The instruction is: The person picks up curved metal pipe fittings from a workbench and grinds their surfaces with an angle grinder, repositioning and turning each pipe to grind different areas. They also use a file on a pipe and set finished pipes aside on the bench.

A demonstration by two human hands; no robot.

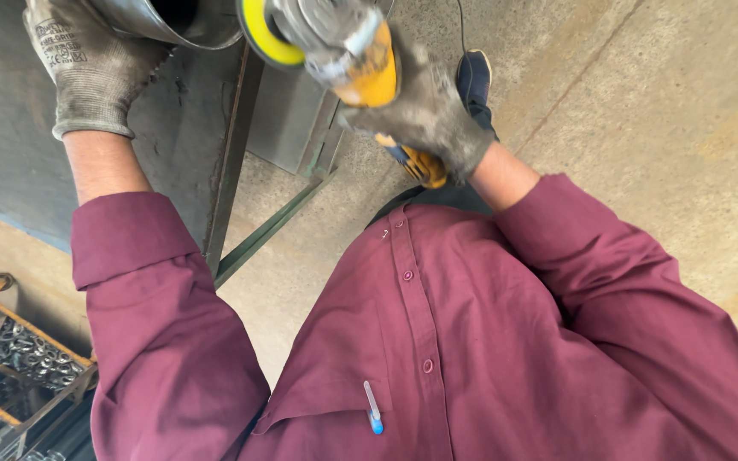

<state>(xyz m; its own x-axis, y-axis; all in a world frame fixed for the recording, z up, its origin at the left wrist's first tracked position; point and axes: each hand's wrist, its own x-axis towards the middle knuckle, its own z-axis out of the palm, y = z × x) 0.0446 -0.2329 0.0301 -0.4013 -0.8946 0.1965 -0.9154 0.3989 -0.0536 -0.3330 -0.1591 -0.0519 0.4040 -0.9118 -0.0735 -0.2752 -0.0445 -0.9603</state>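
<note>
Steadying a grey metal tube (pixel 177 21) at the steel workbench's (pixel 10 145) edge, the gloved left hand (pixel 87 64) presses against it, while the right hand (pixel 429 115) wraps tight around a yellow angle grinder (pixel 335 43), its disc angled toward the tube's rim.

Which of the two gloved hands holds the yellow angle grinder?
The right hand in its dirty grey glove holds the yellow angle grinder. The left hand rests on the grey metal tube instead.
</note>
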